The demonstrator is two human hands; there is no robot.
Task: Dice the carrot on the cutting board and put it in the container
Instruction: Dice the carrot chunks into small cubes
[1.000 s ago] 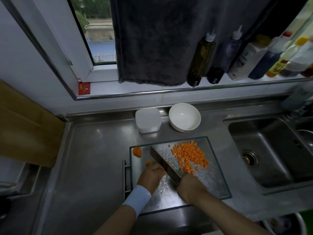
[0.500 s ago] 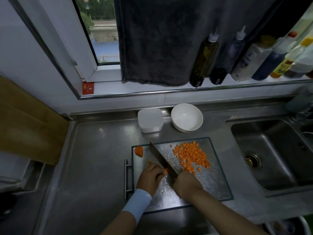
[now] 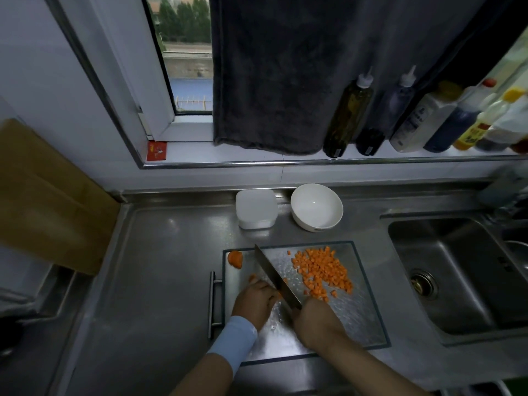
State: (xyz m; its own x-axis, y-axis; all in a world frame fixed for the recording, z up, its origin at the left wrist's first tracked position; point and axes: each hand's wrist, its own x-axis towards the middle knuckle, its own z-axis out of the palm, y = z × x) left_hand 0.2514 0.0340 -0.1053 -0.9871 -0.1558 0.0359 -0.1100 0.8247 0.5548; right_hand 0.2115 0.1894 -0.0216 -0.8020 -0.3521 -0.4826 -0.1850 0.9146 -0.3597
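Stainless counter [image 3: 171, 281] bears the cutting board [image 3: 343, 324], where the left hand [image 3: 254, 302], fingers curled, pins the stiff, probably slippery carrot strips [image 3: 252, 278] close beside the knife [image 3: 274, 272] that the right hand [image 3: 317, 321] grips.

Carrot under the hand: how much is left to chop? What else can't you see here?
Head view:
- Uncut orange carrot: mostly covered by the left hand; amount unclear.
- Steel knife: handle hidden inside the right hand.
- White square plastic container: inside not visible.
- Windowsill bottles: labels too blurred to read.
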